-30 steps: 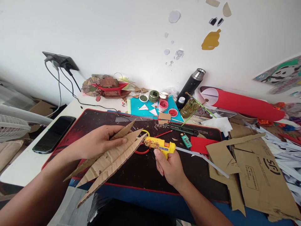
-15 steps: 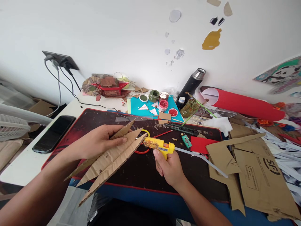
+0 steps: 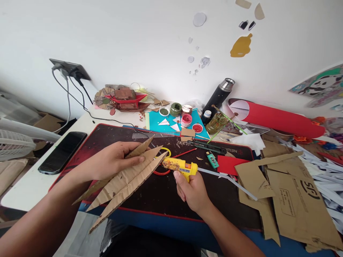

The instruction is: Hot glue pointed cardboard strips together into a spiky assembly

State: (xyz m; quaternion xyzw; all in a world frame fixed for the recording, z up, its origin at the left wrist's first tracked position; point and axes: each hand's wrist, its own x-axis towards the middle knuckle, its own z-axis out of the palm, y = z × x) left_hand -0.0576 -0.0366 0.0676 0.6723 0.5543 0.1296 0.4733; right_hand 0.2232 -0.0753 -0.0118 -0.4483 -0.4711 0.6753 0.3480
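Pinched between the thumb and fingers of my left hand (image 3: 115, 160) is a set of long, pointed cardboard strips (image 3: 128, 178), creased along their length and held above the mat. My right hand (image 3: 191, 191) grips a yellow hot glue gun (image 3: 180, 166), its barrel stained brown. The nozzle is at the far tips of the cardboard and is hidden behind them. A long whitish glue stick (image 3: 227, 177) trails out of the gun's back end to the right. Scissors with a yellow and red handle (image 3: 162, 173) lie partly covered beneath the gun.
The dark mat (image 3: 214, 207) carries a green utility knife (image 3: 209, 145), a teal lighter (image 3: 212, 160) and red paper (image 3: 230, 164). Cut cardboard (image 3: 294, 203) is piled at right. Behind stand paint jars (image 3: 175, 109), a black thermos (image 3: 218, 96) and model boats (image 3: 125, 100). A phone (image 3: 62, 152) lies left.
The glue gun has shifted very slightly left and down, with its nozzle still at the cardboard tips. My left hand stays almost still.
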